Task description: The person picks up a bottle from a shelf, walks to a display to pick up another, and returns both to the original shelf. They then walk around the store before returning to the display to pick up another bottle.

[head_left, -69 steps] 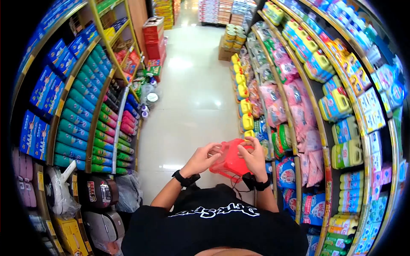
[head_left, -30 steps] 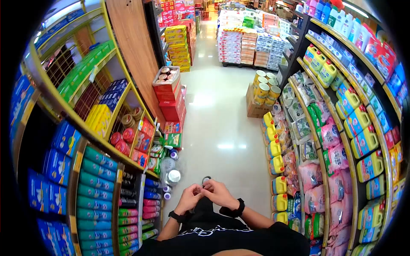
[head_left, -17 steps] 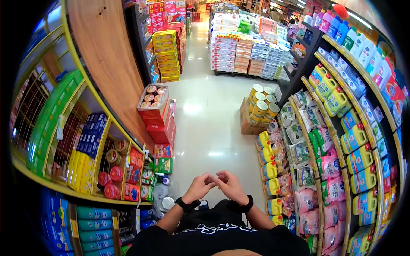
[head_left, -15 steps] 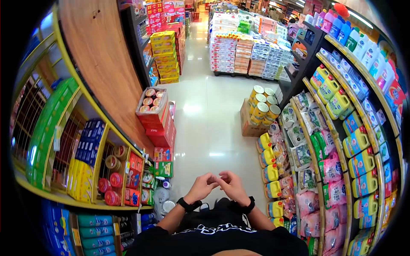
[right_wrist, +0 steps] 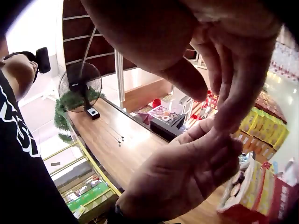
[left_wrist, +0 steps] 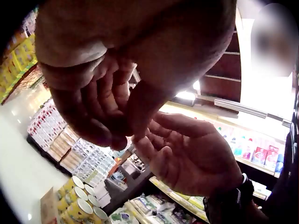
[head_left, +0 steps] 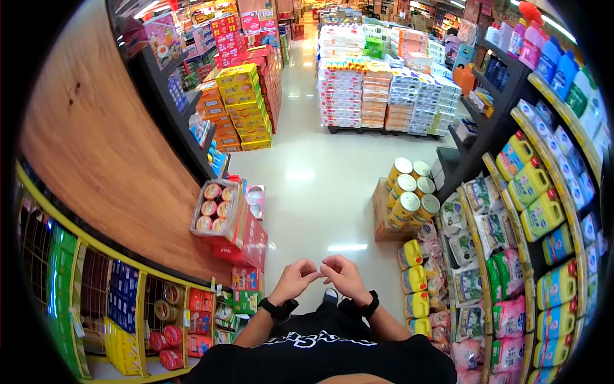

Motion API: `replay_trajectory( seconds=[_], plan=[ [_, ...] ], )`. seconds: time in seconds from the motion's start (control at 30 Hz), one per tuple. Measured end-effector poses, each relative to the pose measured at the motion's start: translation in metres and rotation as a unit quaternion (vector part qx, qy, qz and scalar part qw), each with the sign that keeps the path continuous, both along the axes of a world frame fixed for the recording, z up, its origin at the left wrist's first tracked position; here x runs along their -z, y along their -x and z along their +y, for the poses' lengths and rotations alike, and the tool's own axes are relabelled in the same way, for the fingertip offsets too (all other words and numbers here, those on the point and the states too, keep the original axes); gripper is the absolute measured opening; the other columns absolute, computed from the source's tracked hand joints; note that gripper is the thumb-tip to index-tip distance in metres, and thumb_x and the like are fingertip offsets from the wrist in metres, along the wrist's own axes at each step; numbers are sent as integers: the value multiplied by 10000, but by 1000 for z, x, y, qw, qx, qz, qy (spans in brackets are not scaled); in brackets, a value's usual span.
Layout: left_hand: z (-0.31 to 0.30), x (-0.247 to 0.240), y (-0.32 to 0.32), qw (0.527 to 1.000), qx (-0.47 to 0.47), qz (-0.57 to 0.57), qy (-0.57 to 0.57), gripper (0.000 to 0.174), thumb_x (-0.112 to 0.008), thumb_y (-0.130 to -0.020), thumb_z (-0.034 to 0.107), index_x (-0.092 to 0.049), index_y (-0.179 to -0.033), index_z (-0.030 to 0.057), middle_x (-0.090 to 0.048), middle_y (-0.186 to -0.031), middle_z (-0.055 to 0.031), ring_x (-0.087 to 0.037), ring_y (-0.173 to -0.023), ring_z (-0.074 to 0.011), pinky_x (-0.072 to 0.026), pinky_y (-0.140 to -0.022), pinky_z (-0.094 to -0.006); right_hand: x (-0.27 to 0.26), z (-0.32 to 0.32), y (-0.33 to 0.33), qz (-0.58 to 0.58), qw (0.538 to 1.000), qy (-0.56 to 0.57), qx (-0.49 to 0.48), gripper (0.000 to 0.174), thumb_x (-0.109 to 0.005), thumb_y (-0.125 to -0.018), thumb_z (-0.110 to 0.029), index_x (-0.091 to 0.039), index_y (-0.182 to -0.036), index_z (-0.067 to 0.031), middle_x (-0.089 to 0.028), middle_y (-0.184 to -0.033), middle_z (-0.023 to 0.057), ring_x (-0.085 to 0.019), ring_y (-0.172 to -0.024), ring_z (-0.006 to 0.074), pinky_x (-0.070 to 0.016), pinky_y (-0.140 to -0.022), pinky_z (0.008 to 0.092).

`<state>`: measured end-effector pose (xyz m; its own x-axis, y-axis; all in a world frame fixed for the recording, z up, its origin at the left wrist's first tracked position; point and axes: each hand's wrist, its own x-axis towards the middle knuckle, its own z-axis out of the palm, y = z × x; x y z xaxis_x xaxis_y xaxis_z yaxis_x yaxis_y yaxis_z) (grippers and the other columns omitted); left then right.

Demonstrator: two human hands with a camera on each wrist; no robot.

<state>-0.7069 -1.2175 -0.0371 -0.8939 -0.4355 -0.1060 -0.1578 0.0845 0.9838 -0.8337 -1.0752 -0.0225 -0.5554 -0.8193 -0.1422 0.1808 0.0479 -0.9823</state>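
Observation:
My left hand (head_left: 293, 280) and right hand (head_left: 345, 276) meet in front of my chest, fingertips touching, low in the head view. Both have curled fingers, and no object shows between them. A black band sits on each wrist. In the left wrist view the left hand (left_wrist: 93, 102) curls close to the lens, its thumb against the fingers of the right hand (left_wrist: 196, 158). Seen from the right wrist, the right hand (right_wrist: 224, 70) reaches its thumb and fingers down onto the curled left hand (right_wrist: 187, 177).
I stand in a shop aisle with a pale shiny floor (head_left: 320, 185). Left are a wooden end panel (head_left: 96, 160) and red boxes topped with cans (head_left: 220, 214). Right are shelves of bottles (head_left: 537, 205) and a carton of yellow tins (head_left: 409, 195). Stacked goods (head_left: 377, 96) stand ahead.
The red bag held 2.3 s ago is no longer in my hands. The view has advanced down the aisle past the left shelves. My hands stay joined at my chest.

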Motion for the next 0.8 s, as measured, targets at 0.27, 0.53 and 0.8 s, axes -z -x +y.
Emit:
replay_trajectory(
  seconds=[0.27,0.53,0.8],
  plan=[
    [-103,-4,105,999,-29,-12,-33,135,-680,-933,15,-572,-1013,20,-631,-944,-22,-623,-890,-87,-520,-789,-248,-13,-120,118,-14,998,-2,-58,221,-656,-964,-119,-607,-1112,37,-673,-986,92,-680,-875,148,-590,-690,285],
    [-230,32,239,995,-74,38,-49,114,-669,-947,41,-584,-1008,-4,-664,-898,-49,-642,-862,-103,-528,-753,-268,9,-258,246,9,998,-36,-54,208,-675,-953,-115,-620,-1088,34,-689,-947,91,-680,-832,136,-582,-672,277],
    [-374,4,402,997,16,43,-55,109,-640,-963,36,-555,-1014,-10,-672,-911,-85,-663,-881,-136,-536,-774,-289,-13,-385,398,18,999,-37,8,219,-678,-944,-101,-613,-1101,38,-685,-923,95,-687,-825,140,-589,-645,273]
  ],
)
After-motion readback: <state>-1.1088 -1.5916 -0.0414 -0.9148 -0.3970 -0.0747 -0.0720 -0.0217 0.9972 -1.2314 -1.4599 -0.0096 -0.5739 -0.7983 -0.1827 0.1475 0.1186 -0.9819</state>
